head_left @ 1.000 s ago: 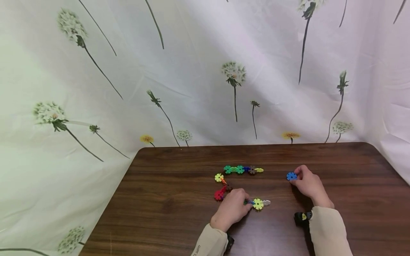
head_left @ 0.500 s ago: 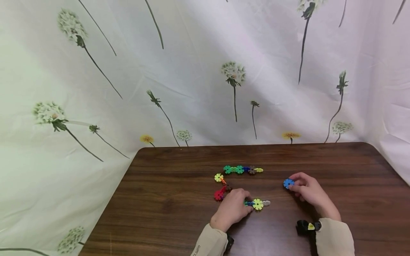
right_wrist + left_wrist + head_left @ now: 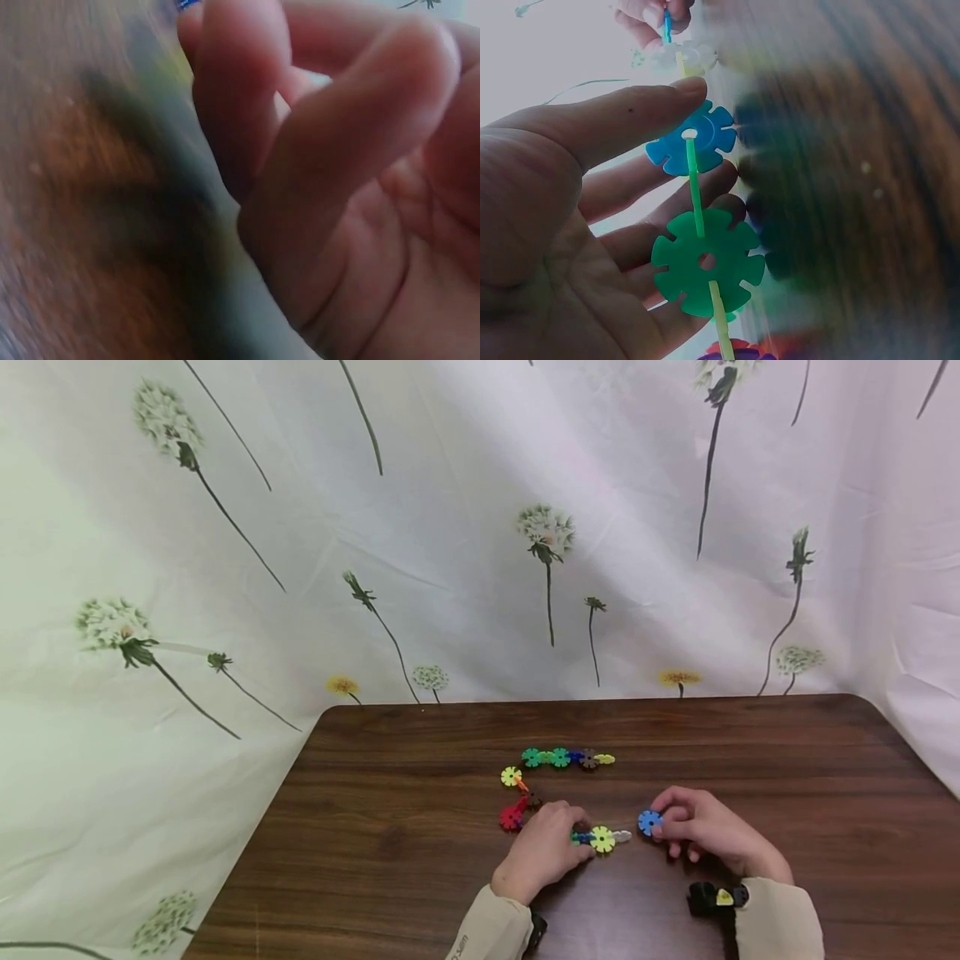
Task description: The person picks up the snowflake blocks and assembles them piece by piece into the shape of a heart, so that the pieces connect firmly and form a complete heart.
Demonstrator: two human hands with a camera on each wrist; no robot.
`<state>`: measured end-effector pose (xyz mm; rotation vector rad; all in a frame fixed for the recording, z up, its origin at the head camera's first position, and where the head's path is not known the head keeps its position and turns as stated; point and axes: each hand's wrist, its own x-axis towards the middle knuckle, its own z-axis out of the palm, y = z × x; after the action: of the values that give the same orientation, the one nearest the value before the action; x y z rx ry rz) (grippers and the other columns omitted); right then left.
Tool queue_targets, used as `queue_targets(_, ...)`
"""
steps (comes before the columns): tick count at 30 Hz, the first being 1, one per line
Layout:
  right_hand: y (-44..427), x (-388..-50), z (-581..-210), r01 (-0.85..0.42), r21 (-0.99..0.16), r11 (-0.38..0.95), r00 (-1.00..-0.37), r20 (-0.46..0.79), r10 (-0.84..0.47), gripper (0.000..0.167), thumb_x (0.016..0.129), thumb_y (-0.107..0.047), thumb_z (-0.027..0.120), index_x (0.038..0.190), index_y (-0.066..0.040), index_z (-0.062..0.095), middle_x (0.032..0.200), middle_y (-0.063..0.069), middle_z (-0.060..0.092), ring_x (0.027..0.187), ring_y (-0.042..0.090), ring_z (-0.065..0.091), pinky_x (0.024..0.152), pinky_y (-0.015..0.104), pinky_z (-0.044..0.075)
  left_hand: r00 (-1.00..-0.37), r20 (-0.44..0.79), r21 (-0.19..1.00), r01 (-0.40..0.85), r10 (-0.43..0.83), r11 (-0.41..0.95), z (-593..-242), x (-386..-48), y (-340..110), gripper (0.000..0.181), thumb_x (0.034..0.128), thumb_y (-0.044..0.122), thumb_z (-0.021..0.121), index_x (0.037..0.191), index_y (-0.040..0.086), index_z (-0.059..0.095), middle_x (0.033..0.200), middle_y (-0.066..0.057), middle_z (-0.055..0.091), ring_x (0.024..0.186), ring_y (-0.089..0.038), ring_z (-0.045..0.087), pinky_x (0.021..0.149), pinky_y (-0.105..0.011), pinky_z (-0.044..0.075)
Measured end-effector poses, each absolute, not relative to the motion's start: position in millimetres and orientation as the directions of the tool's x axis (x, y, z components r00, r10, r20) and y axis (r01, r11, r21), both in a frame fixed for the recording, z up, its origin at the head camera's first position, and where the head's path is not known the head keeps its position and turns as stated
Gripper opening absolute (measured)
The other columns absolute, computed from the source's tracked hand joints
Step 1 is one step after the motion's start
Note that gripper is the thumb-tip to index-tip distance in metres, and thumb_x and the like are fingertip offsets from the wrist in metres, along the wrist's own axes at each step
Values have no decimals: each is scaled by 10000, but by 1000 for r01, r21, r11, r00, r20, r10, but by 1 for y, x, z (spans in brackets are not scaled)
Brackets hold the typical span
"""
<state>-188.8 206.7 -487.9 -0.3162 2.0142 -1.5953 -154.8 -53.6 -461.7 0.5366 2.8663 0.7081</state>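
Note:
My left hand (image 3: 543,847) grips a chain of interlocked, notched plastic snowflake discs near the table's front. In the left wrist view, its thumb lies on a blue disc (image 3: 718,139) of that chain, with a green disc (image 3: 682,259) by the palm. Past the fingers come a yellow disc (image 3: 602,839) and a clear whitish disc (image 3: 622,836) at the right end. Between thumb and fingers, my right hand (image 3: 712,833) pinches a single blue snowflake disc (image 3: 649,823), just right of the whitish one and apart from it. The right wrist view mostly shows blurred fingers.
Leftward and back, the discs curve through a red disc (image 3: 511,817) and a yellow one (image 3: 511,776) to a row with a green disc (image 3: 560,757). My left hand hides part of the line. A flower-patterned cloth (image 3: 465,568) hangs behind the brown table (image 3: 390,760).
My right hand has come left and toward the table's front with the blue snowflake disc, nearing the chain's whitish end. The left hand has stayed in place on the chain.

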Motion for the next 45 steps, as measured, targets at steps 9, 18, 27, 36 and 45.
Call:
queue_targets(9, 200, -190, -486, 162, -957, 241, -784, -273, -558, 371, 890, -151, 677, 1104, 75, 475, 777, 57, 680, 579, 108, 620, 469, 214, 490, -925, -71, 466, 300, 373, 833, -459, -156, -53, 214, 813, 242, 778, 1006, 162, 733, 913, 28, 647, 858, -104, 583, 741, -252, 508)
queue_targets(18, 195, -190, -485, 172, -950, 261, -782, -293, -550, 351, 900, -131, 651, 1111, 82, 469, 814, 92, 697, 579, 109, 624, 488, 227, 512, -923, -64, 440, 315, 379, 841, -460, -157, -52, 224, 809, 252, 782, 1009, 163, 738, 897, 38, 645, 864, -105, 587, 762, -256, 509)
queue_targets(27, 191, -192, -490, 194, -952, 236, -778, -296, -555, 344, 890, -102, 638, 1113, 90, 459, 837, 103, 711, 588, 108, 639, 520, 244, 541, -922, -49, 407, 332, 383, 851, -461, -156, -52, 217, 833, 240, 761, 1026, 141, 755, 924, 26, 665, 900, -130, 607, 798, -264, 520)
queue_targets(36, 186, -194, -493, 242, -953, 183, -794, -303, -527, 331, 895, -73, 635, 1110, 113, 465, 837, 100, 718, 633, 103, 669, 587, 276, 577, -927, -47, 385, 328, 373, 863, -460, -155, -52, 207, 848, 228, 744, 1027, 124, 757, 897, 26, 654, 865, -117, 596, 762, -250, 513)
queue_targets(45, 179, -191, -491, 280, -948, 150, -794, -317, -519, 305, 885, -9, 616, 1091, 137, 444, 850, 113, 715, 697, 124, 704, 642, 271, 587, -921, -15, 362, 359, 390, 861, -458, -152, -51, 164, 838, 178, 750, 991, 124, 772, 830, 25, 638, 796, -97, 579, 701, -224, 491)
